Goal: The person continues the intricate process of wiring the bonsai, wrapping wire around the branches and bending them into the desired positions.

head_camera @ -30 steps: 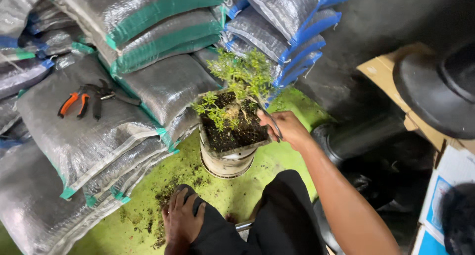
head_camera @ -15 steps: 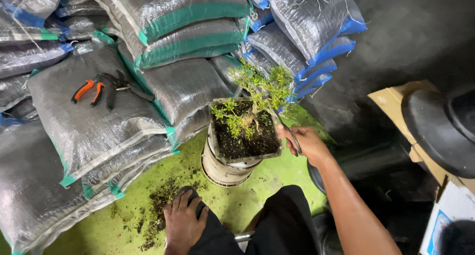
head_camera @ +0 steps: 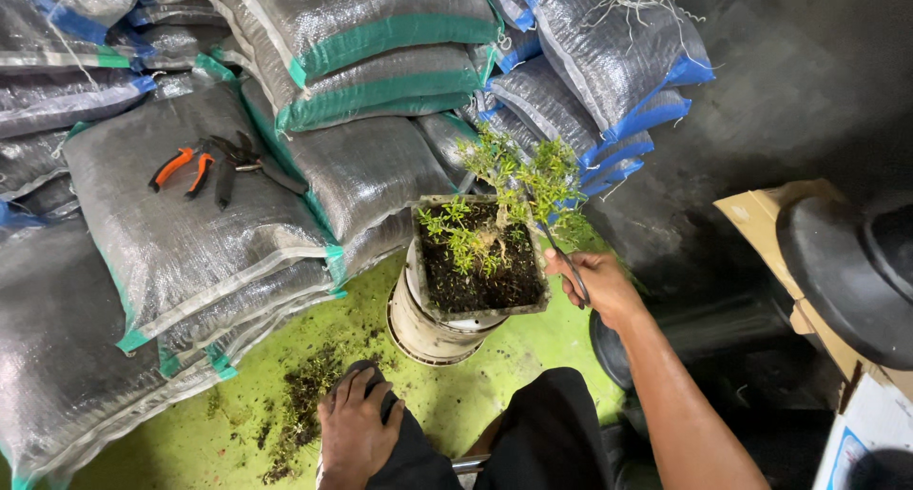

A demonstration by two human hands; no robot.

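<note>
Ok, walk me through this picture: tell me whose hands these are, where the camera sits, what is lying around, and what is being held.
There is no machine here. A person wears a camera on the head, so the view looks down at that person's own two bare hands.

The right hand holds a thin dark tool, probably small shears, in a closed grip beside a small leafy plant. The plant grows in a square pot of dark soil, which sits on a pale round tub.

The left hand holds nothing; it rests on the person's knee.

The floor is bright green, with loose soil and plant scraps scattered on it. Grey woven sacks with green or blue edges are stacked behind. On one sack lie orange-handled pliers and dark cutters.
</note>
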